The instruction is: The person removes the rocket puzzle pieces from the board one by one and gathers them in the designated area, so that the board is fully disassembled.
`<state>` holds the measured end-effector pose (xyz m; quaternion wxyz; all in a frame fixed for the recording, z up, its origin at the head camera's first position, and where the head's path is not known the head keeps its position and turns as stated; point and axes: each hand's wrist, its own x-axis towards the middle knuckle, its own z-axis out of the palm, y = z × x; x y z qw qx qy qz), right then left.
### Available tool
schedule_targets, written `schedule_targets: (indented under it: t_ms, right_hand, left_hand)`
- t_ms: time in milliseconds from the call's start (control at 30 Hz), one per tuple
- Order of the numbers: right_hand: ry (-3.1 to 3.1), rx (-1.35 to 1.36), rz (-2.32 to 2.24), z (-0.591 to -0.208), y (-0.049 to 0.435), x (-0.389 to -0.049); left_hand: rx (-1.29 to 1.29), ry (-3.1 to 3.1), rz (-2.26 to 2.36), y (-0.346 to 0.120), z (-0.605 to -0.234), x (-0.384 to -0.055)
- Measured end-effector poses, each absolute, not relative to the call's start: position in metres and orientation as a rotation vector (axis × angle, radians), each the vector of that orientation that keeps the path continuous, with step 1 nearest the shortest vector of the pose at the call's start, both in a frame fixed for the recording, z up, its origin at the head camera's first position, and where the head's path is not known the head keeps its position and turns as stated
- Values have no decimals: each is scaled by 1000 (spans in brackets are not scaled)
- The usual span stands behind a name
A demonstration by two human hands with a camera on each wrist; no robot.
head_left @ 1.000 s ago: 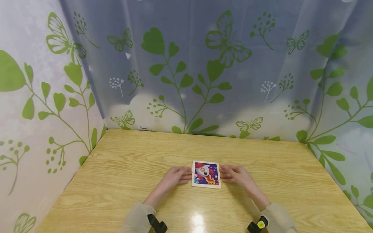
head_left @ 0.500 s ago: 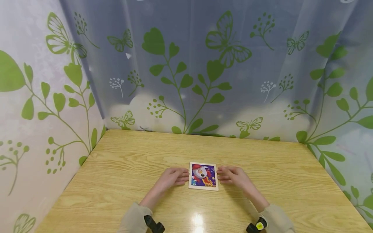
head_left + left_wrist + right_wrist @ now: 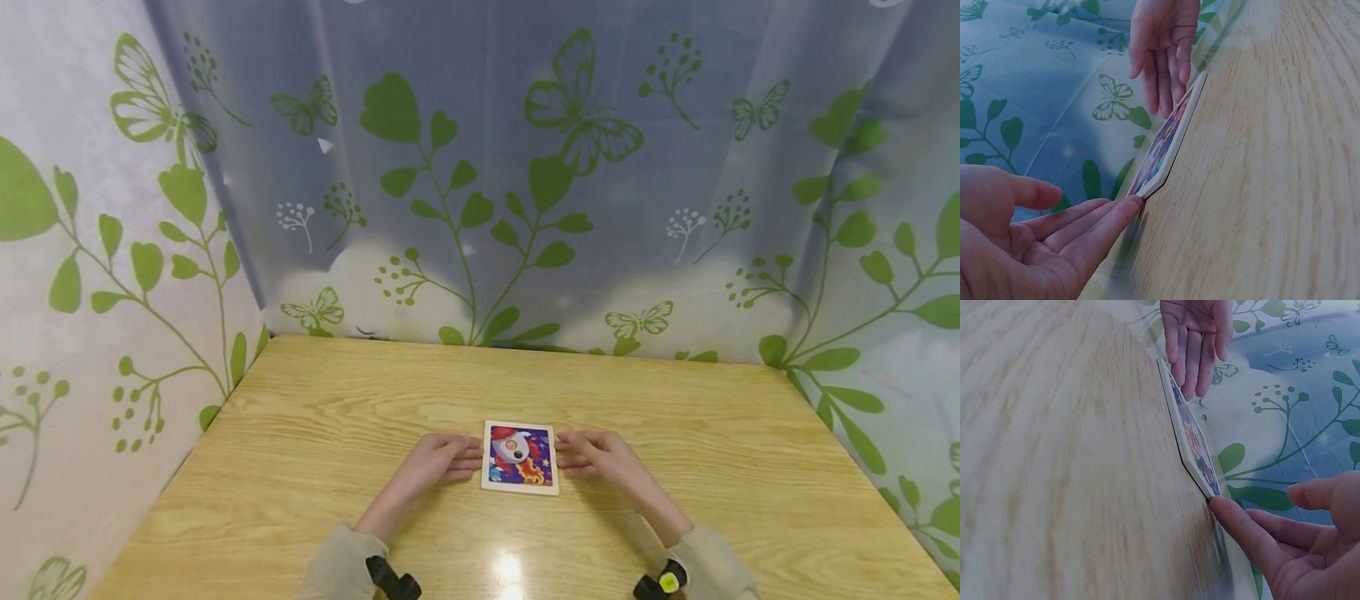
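A square picture puzzle board (image 3: pixel 520 457) lies flat on the wooden table, its pale rim framing a rocket-like cartoon on purple. My left hand (image 3: pixel 444 460) is at its left edge, fingers extended; in the left wrist view a fingertip (image 3: pixel 1130 206) touches the board's corner. On the opposite edge is my right hand (image 3: pixel 596 457), also with straight fingers, and the right wrist view has a fingertip (image 3: pixel 1219 505) against the board's side. Neither thumb closes on the board.
The wooden table (image 3: pixel 360 392) extends around the board. Behind it hangs a blue and white curtain (image 3: pixel 480 167) with green leaves and butterflies. Black straps with small devices sit on the left cuff (image 3: pixel 392 577) and right cuff (image 3: pixel 662 579).
The board has shifted a little to the left and toward the person. Both hands have moved along with it, the left one somewhat more than the right.
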<state>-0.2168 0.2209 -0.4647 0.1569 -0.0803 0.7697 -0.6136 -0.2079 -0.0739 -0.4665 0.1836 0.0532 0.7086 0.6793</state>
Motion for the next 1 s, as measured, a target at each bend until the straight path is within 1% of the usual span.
schedule_targets:
  t_ms: [533,633,833,1000]
  right_hand:
    - [2250,-252,-1726,-461,227,-216]
    - [2321,-236,-1720,-460,229,-217]
    - [2451,-170,-1687,-461,228,-221]
    - [2535,-159,-1627,-459,224,-223]
  left_hand:
    - [153,2087,1890,-74,-467,-208]
    - [229,2222,1837,-73,-464,-207]
    - [494,2623,1552,-69,-462,-206]
    - [607,2782,1389,-61,-460,-205]
